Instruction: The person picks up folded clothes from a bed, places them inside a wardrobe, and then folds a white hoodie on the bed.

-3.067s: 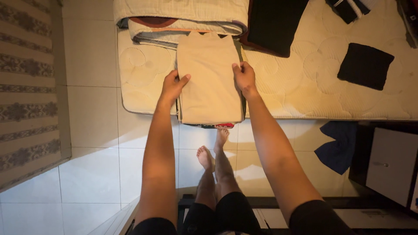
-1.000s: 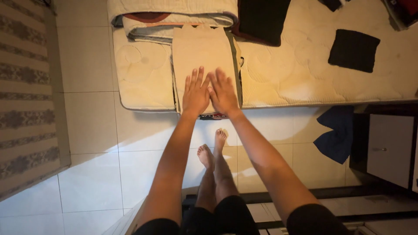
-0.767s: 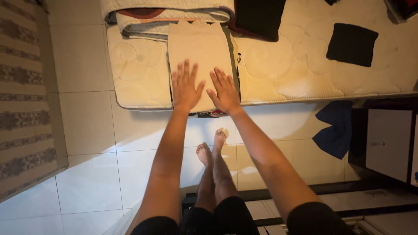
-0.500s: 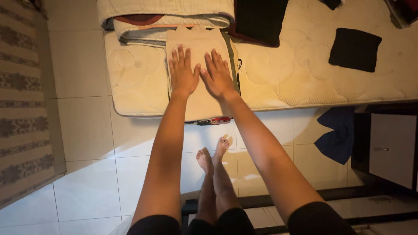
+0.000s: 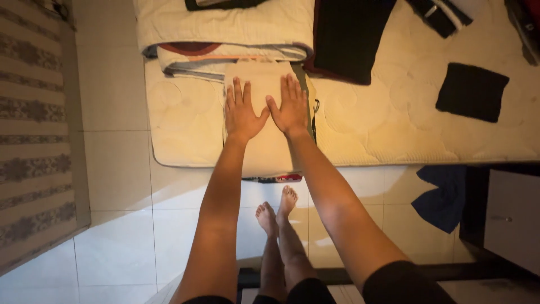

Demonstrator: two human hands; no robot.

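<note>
A folded beige garment [image 5: 264, 151] lies on top of a small stack of clothes at the near edge of a cream quilted mattress [image 5: 394, 124]. My left hand [image 5: 242, 112] rests flat on the garment's upper left part, fingers spread. Beside it, my right hand [image 5: 289, 107] presses flat on the upper right part, thumbs nearly touching. Neither hand grips anything. A red and dark piece of clothing [image 5: 278, 179] peeks out under the beige garment's near end.
A folded quilt [image 5: 225, 34] lies just beyond the garment. A large black cloth [image 5: 346, 36] and a small folded black piece [image 5: 472, 93] sit on the mattress. A dark blue cloth [image 5: 444, 197] lies on the tiled floor by a dark cabinet [image 5: 506, 225]. A striped rug [image 5: 34, 129] runs along the left.
Both hands let go of the garment's sides, then slid flat along it from the near end towards the far end, side by side.
</note>
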